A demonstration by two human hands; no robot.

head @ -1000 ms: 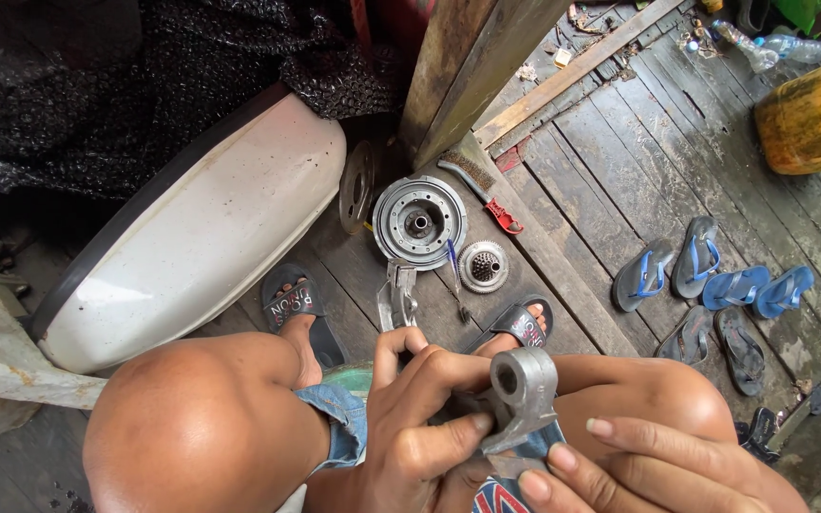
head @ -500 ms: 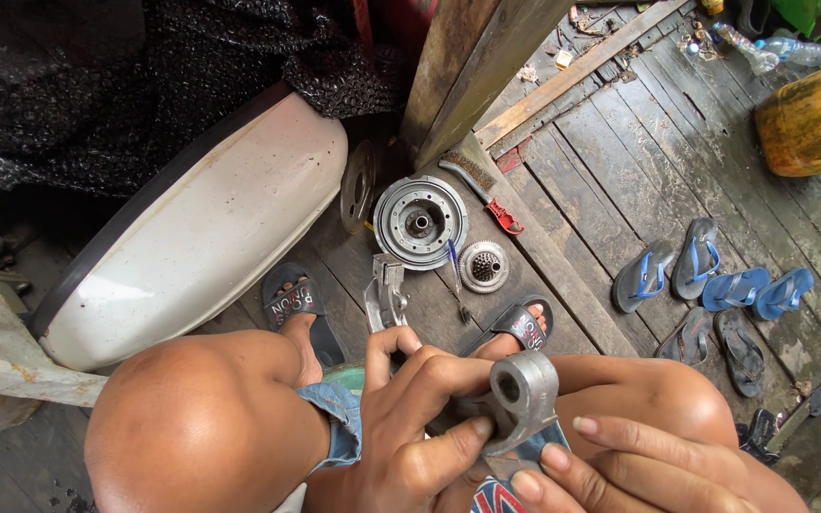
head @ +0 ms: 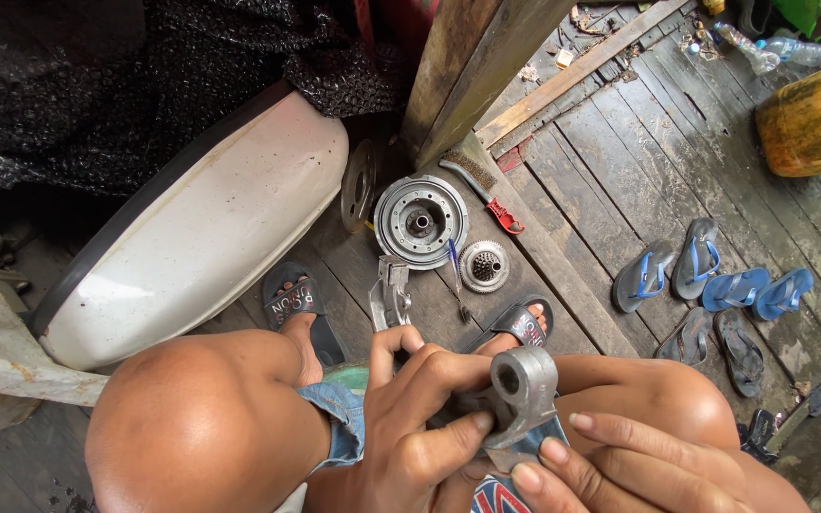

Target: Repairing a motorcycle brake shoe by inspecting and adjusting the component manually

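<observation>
Both hands meet low in the head view, between the bare knees of a squatting person. Left hand curls around a grey cast-metal bracket, thumb pressed across its lower edge and fingers wrapped behind, so the piece is gripped firmly rather than pinched. Right hand comes in from below with fingers laid flat together against the bracket's underside, steadying it; whether it grips anything else I cannot tell. The bracket stands with its round eye uppermost, facing the camera, which looks like a pose for inspecting or working on that hole.

On the wooden plank floor just ahead of the feet, parts lie within arm's reach: a round metal drum hub lying open side up, a smaller perforated round part just beside it, a blue-handled tool between them, and a silver forked piece near the left foot. A wire brush with a red handle lies against a floor batten. A white curved body panel rests to the left. Several blue and grey sandals sit well apart on the right, and a yellow bucket stands further off.
</observation>
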